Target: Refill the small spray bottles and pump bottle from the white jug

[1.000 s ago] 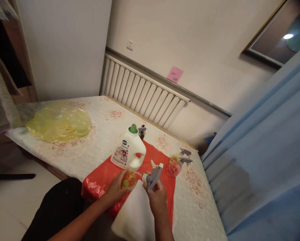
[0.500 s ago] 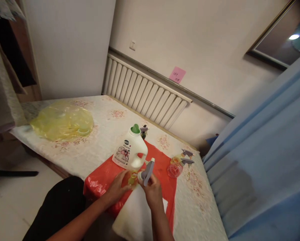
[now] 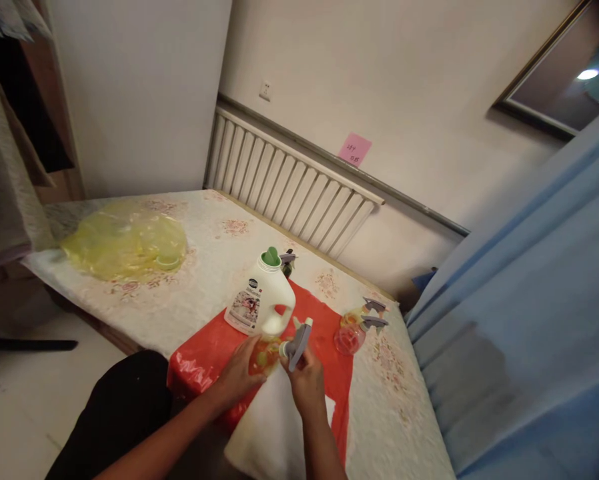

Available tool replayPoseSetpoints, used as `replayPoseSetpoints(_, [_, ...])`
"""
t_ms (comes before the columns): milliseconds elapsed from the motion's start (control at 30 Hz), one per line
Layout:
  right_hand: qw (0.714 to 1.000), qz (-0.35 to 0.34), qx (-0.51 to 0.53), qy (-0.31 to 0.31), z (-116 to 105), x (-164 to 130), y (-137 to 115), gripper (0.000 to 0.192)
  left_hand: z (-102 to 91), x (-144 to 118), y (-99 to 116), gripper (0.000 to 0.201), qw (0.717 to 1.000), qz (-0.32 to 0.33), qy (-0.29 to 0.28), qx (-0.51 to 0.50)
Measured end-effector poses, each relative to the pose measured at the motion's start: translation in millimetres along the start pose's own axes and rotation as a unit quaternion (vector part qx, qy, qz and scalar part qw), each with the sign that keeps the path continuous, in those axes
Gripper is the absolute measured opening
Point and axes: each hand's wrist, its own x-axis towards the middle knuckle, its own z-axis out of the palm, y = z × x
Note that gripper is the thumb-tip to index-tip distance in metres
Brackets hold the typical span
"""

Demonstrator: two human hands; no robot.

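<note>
My left hand (image 3: 242, 370) is closed around the side of a see-through yellow bottle (image 3: 264, 358) in front of me. To its right, my right hand (image 3: 303, 380) grips a grey trigger spray head (image 3: 298, 345), its white collar turned toward the bottle's neck. Whether a dip tube still joins the two is too small to tell. Just behind them stands a large white detergent jug (image 3: 259, 303), upright, a green spout (image 3: 271, 256) showing in its mouth. Beneath my hands is a folded white cloth (image 3: 267, 430) on a red plastic sheet (image 3: 199, 360).
On the right stand a pink spray bottle (image 3: 349, 340) and a yellow one partly behind it, both with grey heads. A dark spray bottle (image 3: 287, 263) is behind the jug. A yellow plastic bag (image 3: 124, 243) lies left on the flowered cover (image 3: 204, 220). A blue curtain (image 3: 519, 320) hangs right.
The spray head in my right hand has shifted slightly right, away from the bottle. More of the yellow bottle shows in my left hand. The other things stay where they were.
</note>
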Motion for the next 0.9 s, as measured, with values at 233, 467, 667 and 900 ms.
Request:
replayPoseSetpoints(233, [0.999,0.031,0.015,-0.004,0,0,3,0.029,3.4,5,13,0.067,1.000,0.010,0.006,0.013])
replayPoseSetpoints(467, [0.986,0.068,0.117,0.095,-32,3,-6,0.043,4.1,6,9,0.067,1.000,0.004,-0.001,0.029])
replayPoseSetpoints(667, [0.990,-0.010,-0.005,0.140,-79,17,-6,0.041,2.4,5,14,0.075,0.999,-0.003,0.003,0.038])
replayPoseSetpoints(900, [0.960,-0.051,-0.266,0.075,-98,34,35,0.021,-19.8,-18,16,0.026,0.994,0.011,-0.007,0.106])
